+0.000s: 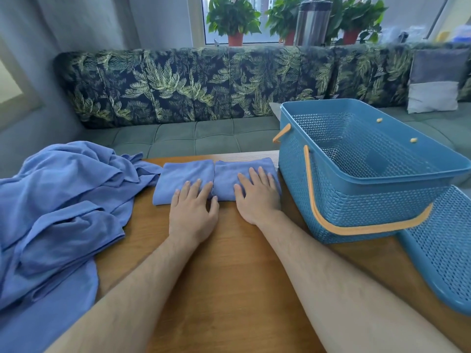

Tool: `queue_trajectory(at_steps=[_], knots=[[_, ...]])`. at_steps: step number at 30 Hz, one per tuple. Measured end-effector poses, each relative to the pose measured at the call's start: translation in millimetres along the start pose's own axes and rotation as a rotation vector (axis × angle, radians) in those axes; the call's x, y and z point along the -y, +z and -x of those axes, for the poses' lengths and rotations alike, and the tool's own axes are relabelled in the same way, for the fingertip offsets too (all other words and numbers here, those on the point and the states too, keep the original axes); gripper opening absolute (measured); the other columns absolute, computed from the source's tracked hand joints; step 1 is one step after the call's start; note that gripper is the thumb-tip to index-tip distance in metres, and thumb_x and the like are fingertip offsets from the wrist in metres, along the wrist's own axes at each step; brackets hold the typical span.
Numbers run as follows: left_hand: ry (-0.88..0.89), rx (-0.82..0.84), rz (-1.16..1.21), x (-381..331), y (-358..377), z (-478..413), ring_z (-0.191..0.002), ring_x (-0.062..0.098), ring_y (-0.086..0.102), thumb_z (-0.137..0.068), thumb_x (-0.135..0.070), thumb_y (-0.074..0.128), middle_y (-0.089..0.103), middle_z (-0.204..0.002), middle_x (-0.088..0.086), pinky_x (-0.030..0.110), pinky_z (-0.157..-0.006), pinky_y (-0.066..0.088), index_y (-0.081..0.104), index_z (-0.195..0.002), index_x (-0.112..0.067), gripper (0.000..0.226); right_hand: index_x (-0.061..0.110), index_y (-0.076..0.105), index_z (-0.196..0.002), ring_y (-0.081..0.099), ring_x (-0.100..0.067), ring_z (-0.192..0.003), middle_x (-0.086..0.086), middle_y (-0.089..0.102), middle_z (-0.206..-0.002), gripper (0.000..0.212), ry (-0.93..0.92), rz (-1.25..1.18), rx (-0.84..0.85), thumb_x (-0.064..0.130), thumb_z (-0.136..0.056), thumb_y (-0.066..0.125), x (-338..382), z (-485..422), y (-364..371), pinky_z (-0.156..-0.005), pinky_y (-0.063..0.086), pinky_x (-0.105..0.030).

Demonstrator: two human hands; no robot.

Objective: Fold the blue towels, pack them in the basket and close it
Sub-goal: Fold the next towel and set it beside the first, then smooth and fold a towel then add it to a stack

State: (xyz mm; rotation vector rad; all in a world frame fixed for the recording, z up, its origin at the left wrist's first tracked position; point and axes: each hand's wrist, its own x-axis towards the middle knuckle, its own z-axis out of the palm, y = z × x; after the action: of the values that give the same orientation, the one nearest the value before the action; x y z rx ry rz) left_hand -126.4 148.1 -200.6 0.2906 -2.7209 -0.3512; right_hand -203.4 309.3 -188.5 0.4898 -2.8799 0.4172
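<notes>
A folded blue towel (186, 174) lies on the wooden table (229, 271) with a crease down its middle. My left hand (193, 212) rests flat on its left half, fingers straight. On the right half my right hand (257, 197) presses down flat. To the right stands the open blue basket (356, 200), with an orange handle (331, 222) hanging down its front; nothing lies inside it. Its blue lid (443, 248) lies on the table at the right edge. A heap of unfolded blue towels (58, 212) covers the table's left side.
A bench with a leaf-print back (204, 85) and green seat runs behind the table. A grey cushion (435, 82) leans at the far right. Potted plants (234, 19) and a metal flask (312, 24) stand on the windowsill.
</notes>
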Motion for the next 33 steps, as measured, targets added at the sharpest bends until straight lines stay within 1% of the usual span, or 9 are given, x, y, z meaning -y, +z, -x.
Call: queue_trajectory(at_steps=[3, 6, 13, 17, 21, 24, 27, 30, 33], knots=[[0.013, -0.028, 0.042, 0, -7, 8, -0.149, 0.023, 0.03, -0.095, -0.047, 0.03, 0.042, -0.156, 0.0, 0.042, -0.122, 0.018, 0.048, -0.147, -0.031, 0.057, 0.023, 0.051, -0.147, 0.018, -0.024, -0.154, -0.004, 0.04, -0.159, 0.053, -0.107, -0.105, -0.121, 0.043, -0.102, 0.031, 16, 20, 1, -0.126, 0.007, -0.044], [0.026, -0.022, 0.101, 3, -23, 29, -0.151, 0.016, 0.025, -0.097, -0.045, 0.028, 0.037, -0.159, -0.006, 0.037, -0.123, 0.013, 0.044, -0.148, -0.034, 0.055, 0.021, 0.055, -0.143, 0.027, -0.025, -0.151, -0.003, 0.051, -0.151, 0.059, -0.214, -0.227, -0.136, 0.044, -0.098, 0.025, 45, 49, 3, -0.126, 0.012, -0.043], [-0.027, -0.167, 0.034, 56, -109, 65, -0.144, 0.019, 0.038, -0.099, -0.037, 0.029, 0.048, -0.151, -0.002, 0.044, -0.12, 0.022, 0.052, -0.141, -0.021, 0.05, 0.013, 0.057, -0.141, 0.035, -0.028, -0.147, -0.004, 0.057, -0.144, 0.048, -0.396, -0.372, -0.122, 0.029, -0.102, 0.033, 147, 70, -26, -0.123, 0.018, -0.042], [-0.042, -0.253, -0.103, 104, -164, 81, -0.132, 0.028, 0.052, -0.09, -0.034, 0.033, 0.061, -0.135, 0.004, 0.05, -0.112, 0.034, 0.063, -0.125, -0.014, 0.05, 0.014, 0.054, -0.142, 0.039, -0.026, -0.144, -0.003, 0.056, -0.145, 0.056, -0.484, -0.407, -0.027, 0.034, -0.098, 0.027, 218, 76, -36, -0.119, 0.028, -0.042], [-0.12, -0.215, -0.29, 156, -202, 99, -0.121, 0.032, 0.057, -0.084, -0.037, 0.047, 0.065, -0.125, 0.008, 0.048, -0.106, 0.035, 0.066, -0.119, -0.013, 0.047, 0.016, 0.056, -0.141, 0.052, -0.027, -0.131, -0.006, 0.062, -0.136, 0.051, -0.557, -0.451, 0.043, 0.032, -0.096, 0.037, 271, 89, -29, -0.109, 0.041, -0.043], [-0.266, -0.131, -0.391, 181, -229, 110, -0.105, 0.037, 0.058, -0.084, -0.041, 0.055, 0.063, -0.114, 0.016, 0.047, -0.088, 0.042, 0.063, -0.113, -0.007, 0.045, 0.016, 0.059, -0.139, 0.053, -0.025, -0.127, -0.005, 0.064, -0.134, 0.045, -0.622, -0.471, 0.038, 0.025, -0.095, 0.051, 298, 98, -28, -0.108, 0.04, -0.038], [-0.423, -0.001, -0.445, 193, -249, 116, -0.111, 0.036, 0.056, -0.093, -0.034, 0.055, 0.059, -0.119, 0.016, 0.041, -0.086, 0.044, 0.057, -0.117, -0.005, 0.037, 0.02, 0.061, -0.137, 0.05, -0.024, -0.122, 0.0, 0.065, -0.131, 0.041, -0.632, -0.446, 0.014, 0.024, -0.097, 0.055, 315, 102, -29, -0.103, 0.037, -0.038], [-0.412, 0.051, -0.475, 200, -258, 116, -0.113, 0.033, 0.056, -0.093, -0.016, 0.05, 0.061, -0.12, 0.015, 0.036, -0.087, 0.043, 0.061, -0.114, -0.006, 0.026, 0.018, 0.069, -0.123, 0.052, -0.027, -0.111, 0.001, 0.069, -0.118, 0.031, -0.585, -0.513, -0.003, 0.025, -0.097, 0.053, 329, 103, -33, -0.096, 0.043, -0.044], [-0.385, 0.066, -0.398, 194, -266, 113, -0.113, 0.03, 0.057, -0.098, -0.014, 0.047, 0.063, -0.118, 0.013, 0.034, -0.085, 0.04, 0.063, -0.111, -0.009, 0.022, 0.017, 0.068, -0.084, 0.053, -0.027, -0.087, 0.001, 0.068, -0.085, 0.025, -0.514, -0.618, 0.033, 0.026, -0.095, 0.048, 334, 101, -43, -0.081, 0.047, -0.044]])
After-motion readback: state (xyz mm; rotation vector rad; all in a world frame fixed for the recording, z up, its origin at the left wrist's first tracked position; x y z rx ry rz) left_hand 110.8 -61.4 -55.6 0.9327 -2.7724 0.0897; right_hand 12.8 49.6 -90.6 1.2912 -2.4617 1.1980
